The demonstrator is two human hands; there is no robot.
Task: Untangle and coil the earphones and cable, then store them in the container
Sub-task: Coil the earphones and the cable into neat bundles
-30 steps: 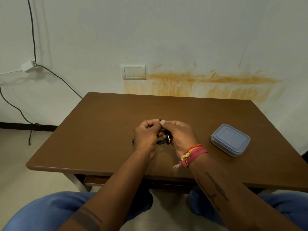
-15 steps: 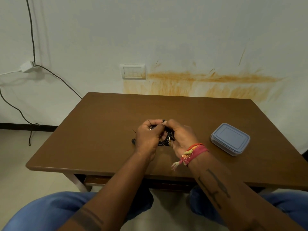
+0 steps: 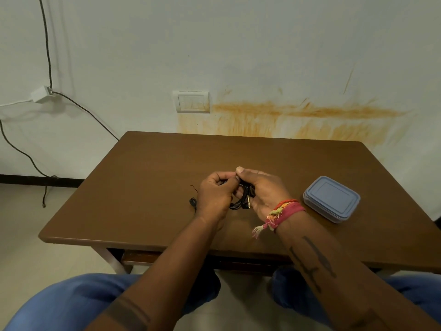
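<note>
A bundle of black earphones and cable [image 3: 241,201] hangs between both hands above the middle of the brown table [image 3: 148,187]. My left hand [image 3: 216,197] pinches part of the wire with curled fingers. My right hand [image 3: 262,189] grips the black bundle, thumb on top; a gold plug shows beside its palm. One black earbud [image 3: 192,201] lies on the table just left of my left hand, with a thin wire end above it. The blue-lidded container [image 3: 331,198] sits shut on the table to the right, apart from both hands.
The table stands against a white wall with an orange stain and a switch plate [image 3: 192,101]. Dark cables and a white adapter [image 3: 41,94] hang on the wall at left. My blue-trousered knees are below the table's front edge.
Both hands have stayed together over the table's middle while their fingers worked the wire. My right thumb has risen slightly above the bundle. The container has not moved.
</note>
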